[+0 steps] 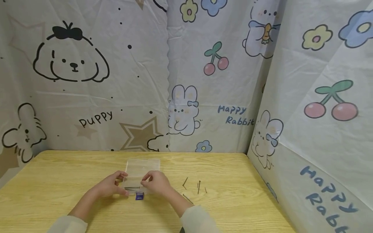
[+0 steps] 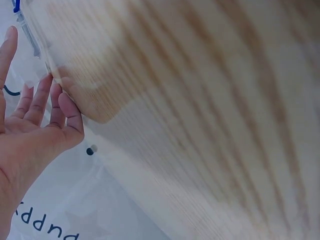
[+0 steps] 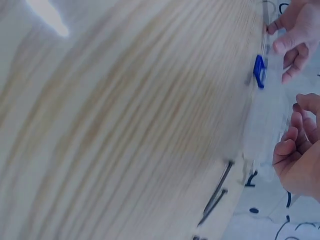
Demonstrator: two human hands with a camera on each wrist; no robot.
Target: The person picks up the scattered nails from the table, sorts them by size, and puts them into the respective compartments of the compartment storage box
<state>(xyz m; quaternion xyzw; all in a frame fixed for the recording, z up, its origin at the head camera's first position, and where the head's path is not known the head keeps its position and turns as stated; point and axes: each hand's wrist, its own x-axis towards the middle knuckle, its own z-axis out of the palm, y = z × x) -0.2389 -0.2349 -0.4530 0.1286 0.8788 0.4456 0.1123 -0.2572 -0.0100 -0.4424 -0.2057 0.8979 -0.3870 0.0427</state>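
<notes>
A clear plastic box [image 1: 149, 191] sits with its clear lid [image 1: 143, 165] folded back on the table, and a blue latch [image 1: 139, 195] is at its front. Several thin dark nails [image 1: 132, 188] lie inside. My left hand [image 1: 109, 185] grips the box's left end, thumb near the front corner and fingers farther back. Over the right part of the box is my right hand [image 1: 157, 183], its fingers bent and fingertips close together by the nails. I cannot tell whether they pinch a nail. Both hands also show beside the box in the right wrist view.
Right of the box, several loose nails [image 1: 199, 187] and a longer nail [image 1: 187, 198] lie on the wood-grain table [image 1: 233, 207]. A printed cloth [image 1: 140, 97] hangs behind the table, and another cloth panel [image 1: 320, 139] runs along the right side.
</notes>
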